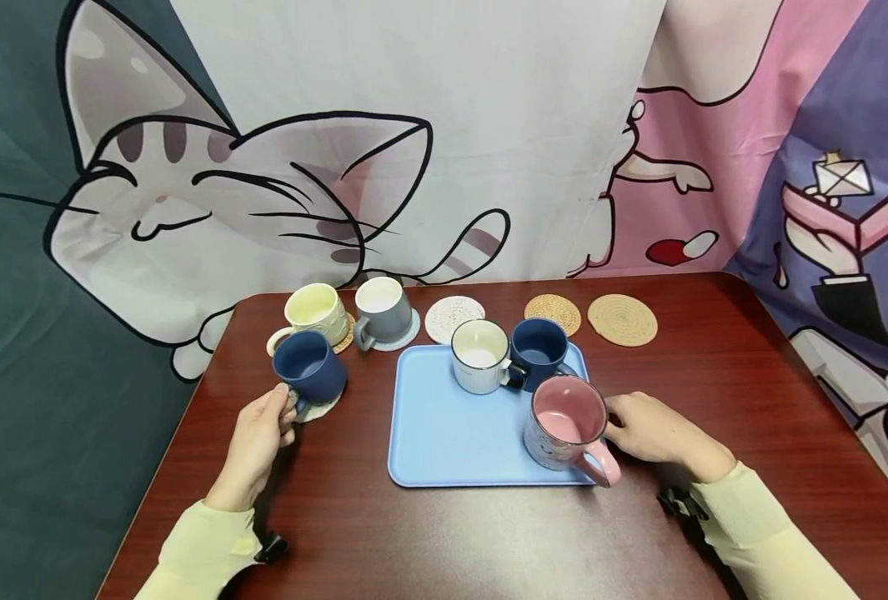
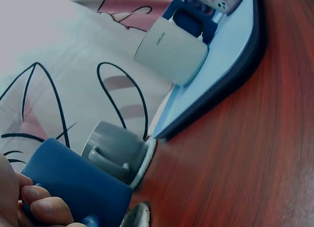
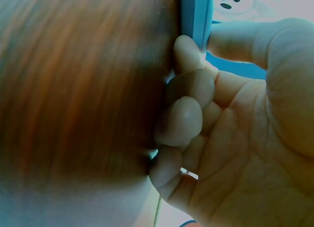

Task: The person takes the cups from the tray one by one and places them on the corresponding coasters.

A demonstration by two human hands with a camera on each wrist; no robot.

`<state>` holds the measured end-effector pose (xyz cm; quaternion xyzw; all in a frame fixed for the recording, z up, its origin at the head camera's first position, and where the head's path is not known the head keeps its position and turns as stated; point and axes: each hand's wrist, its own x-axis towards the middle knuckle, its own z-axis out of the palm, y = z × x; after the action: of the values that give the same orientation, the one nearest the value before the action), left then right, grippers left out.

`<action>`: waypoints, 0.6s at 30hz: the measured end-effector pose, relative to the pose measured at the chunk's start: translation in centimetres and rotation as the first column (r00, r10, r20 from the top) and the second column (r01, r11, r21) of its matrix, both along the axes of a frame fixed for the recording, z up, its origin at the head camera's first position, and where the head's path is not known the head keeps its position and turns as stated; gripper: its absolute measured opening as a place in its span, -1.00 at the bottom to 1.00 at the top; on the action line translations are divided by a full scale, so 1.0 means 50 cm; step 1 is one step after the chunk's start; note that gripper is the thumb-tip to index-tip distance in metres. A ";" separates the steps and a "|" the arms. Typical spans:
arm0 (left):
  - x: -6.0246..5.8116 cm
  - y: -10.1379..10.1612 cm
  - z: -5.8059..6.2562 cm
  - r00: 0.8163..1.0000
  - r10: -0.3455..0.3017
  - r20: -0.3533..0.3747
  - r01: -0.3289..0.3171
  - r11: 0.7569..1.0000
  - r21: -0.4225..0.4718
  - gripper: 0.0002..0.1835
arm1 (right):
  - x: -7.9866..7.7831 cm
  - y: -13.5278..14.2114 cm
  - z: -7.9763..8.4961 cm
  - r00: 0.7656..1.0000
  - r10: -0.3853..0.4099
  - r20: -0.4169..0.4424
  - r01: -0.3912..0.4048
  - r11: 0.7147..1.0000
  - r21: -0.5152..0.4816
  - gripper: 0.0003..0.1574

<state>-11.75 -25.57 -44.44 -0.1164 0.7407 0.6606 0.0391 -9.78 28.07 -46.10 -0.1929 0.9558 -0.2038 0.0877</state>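
Note:
My left hand [image 1: 256, 437] grips the handle of a blue mug [image 1: 308, 367] at the table's left. Close under this mug shows the edge of a pale coaster [image 1: 322, 411]; the rest of it is hidden. On the right, my right hand [image 1: 661, 429] pinches the right rim of a light blue tray [image 1: 444, 446], thumb above and curled fingers below in the right wrist view. Standing on the tray are a white mug [image 1: 479, 358] with a dark handle, a second blue mug [image 1: 539, 354] and, nearest that hand, a pink-lined mug [image 1: 564, 433].
Behind the held mug, a cream mug [image 1: 316, 310] and a grey mug [image 1: 383, 317] stand on coasters. Along the back lie a white coaster [image 1: 453, 317] and two woven tan coasters, one left [image 1: 553, 312] and one right [image 1: 622, 320]. A printed curtain [image 1: 549, 167] hangs behind the table.

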 end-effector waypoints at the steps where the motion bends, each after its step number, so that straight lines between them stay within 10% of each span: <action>1: -0.001 -0.002 0.000 1.000 0.005 -0.001 -0.005 1.000 0.001 -0.50 | 0.000 0.000 0.000 1.000 0.001 -0.002 -0.001 1.000 0.000 -0.84; 18: -0.004 -0.022 -0.004 0.999 0.045 0.027 -0.044 0.999 -0.029 -0.53 | 0.000 0.000 0.000 1.000 -0.009 0.008 0.009 1.000 -0.006 -0.85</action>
<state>-11.93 -26.68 -44.63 -0.1425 0.7467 0.6489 0.0327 -9.79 28.09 -46.09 -0.1878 0.9557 -0.2080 0.0899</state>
